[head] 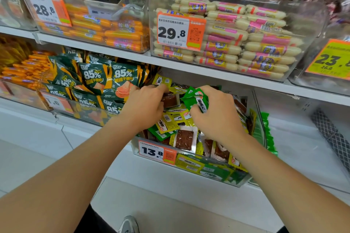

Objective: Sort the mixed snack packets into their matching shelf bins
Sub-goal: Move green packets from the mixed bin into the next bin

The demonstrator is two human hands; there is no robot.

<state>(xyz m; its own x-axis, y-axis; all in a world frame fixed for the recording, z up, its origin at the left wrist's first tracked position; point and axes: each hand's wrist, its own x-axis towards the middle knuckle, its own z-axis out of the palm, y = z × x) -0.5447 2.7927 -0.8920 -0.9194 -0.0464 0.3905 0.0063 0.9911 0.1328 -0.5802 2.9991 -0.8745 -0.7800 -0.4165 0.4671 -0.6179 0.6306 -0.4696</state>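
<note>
here, in the clear bin (pixel 236 181) of mixed yellow and green packets, the right hand (pixel 217 115) grips a bunch of green packets (pixel 195 98). the left hand (pixel 145 108) curls on a brown packet (pixel 170 100) just beside them, seemingly pinching it. more green packs (pixel 269 134) stand right of the bin's wall, nearer the right hand.

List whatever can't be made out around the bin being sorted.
Head view, left hand: fingertips buried among the packets, so its grip is unclear.
Head view, green packets: right hand hides their number.
Head view, yellow price tag: last digit cut off by the right edge.
Head view, 13.8 tag: small print too small to read.
</note>
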